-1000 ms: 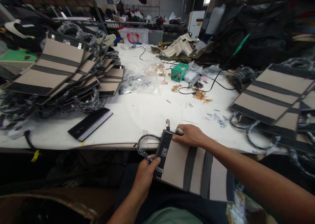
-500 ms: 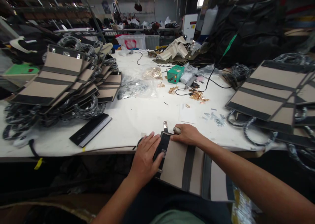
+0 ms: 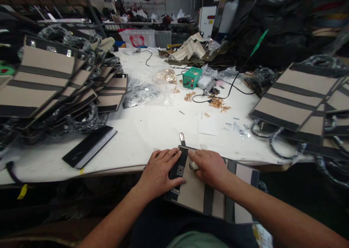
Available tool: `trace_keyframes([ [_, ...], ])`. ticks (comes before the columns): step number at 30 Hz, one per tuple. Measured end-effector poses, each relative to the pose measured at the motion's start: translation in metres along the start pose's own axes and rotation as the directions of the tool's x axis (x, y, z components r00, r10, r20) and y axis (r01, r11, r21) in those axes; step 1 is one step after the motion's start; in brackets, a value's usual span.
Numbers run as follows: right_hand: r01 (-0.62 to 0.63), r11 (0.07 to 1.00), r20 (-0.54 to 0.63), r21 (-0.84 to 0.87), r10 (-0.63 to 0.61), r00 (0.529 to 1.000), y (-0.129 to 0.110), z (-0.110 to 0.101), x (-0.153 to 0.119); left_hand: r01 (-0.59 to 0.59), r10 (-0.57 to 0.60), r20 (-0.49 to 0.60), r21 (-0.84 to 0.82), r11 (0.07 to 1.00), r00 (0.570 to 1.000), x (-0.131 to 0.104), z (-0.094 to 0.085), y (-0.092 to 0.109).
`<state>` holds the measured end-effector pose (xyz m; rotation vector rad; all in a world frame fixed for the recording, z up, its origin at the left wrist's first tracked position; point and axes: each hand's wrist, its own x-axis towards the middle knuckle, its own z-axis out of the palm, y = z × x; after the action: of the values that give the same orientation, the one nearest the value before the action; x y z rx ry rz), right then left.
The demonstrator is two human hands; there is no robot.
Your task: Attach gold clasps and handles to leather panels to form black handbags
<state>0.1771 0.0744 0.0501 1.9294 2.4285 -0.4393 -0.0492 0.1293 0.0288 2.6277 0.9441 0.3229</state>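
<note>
A beige bag panel [image 3: 192, 193] with dark bands lies over the table's front edge. My left hand [image 3: 160, 171] rests on its black border strip, fingers stretched, beside a small square metal fitting [image 3: 180, 170]. My right hand [image 3: 211, 167] is on the panel, its fingers curled round a small tool with a pale rounded handle [image 3: 193, 166]; the rest of that tool is hidden. Its thumb and forefinger are near the black border. A short dark strap with a shiny metal tip [image 3: 181, 136] sticks out past the panel's far edge.
Stacked beige panels with plastic-wrapped handles [image 3: 45, 77] stand at left, and more panels [image 3: 294, 95] at right. A black folded piece [image 3: 89, 146] lies front left. Behind are a green box [image 3: 192, 77] with a cable, gold fittings [image 3: 218, 102] and small clear pieces [image 3: 240, 129].
My right hand has moved from the panel's far edge nearer to me, turning the pale-handled tool to lie over the panel. My left hand has shifted slightly; the view has tilted down.
</note>
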Motion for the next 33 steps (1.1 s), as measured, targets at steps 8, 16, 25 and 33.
trace_keyframes([
  [8, -0.156, 0.984, 0.019, 0.085, 0.155, 0.988, -0.011, 0.015, -0.005, -0.007, 0.004, 0.044, 0.064, 0.998, 0.999, 0.002, 0.002, -0.006],
  [16, -0.221, 0.966, -0.016, 0.135, 0.225, 0.974, -0.023, 0.023, -0.012, 0.002, -0.003, 0.022, 0.050, 0.999, 1.000, 0.001, 0.006, -0.007],
  [25, -0.225, 0.956, -0.087, 0.191, 0.244, 0.966, -0.025, 0.025, -0.007, 0.017, -0.019, 0.040, 0.065, 0.998, 0.999, 0.003, 0.011, -0.015],
  [33, -0.238, 0.932, -0.157, 0.273, 0.287, 0.945, -0.033, 0.031, -0.006, 0.099, -0.101, 0.056, 0.042, 0.994, 0.993, 0.008, 0.006, -0.005],
])
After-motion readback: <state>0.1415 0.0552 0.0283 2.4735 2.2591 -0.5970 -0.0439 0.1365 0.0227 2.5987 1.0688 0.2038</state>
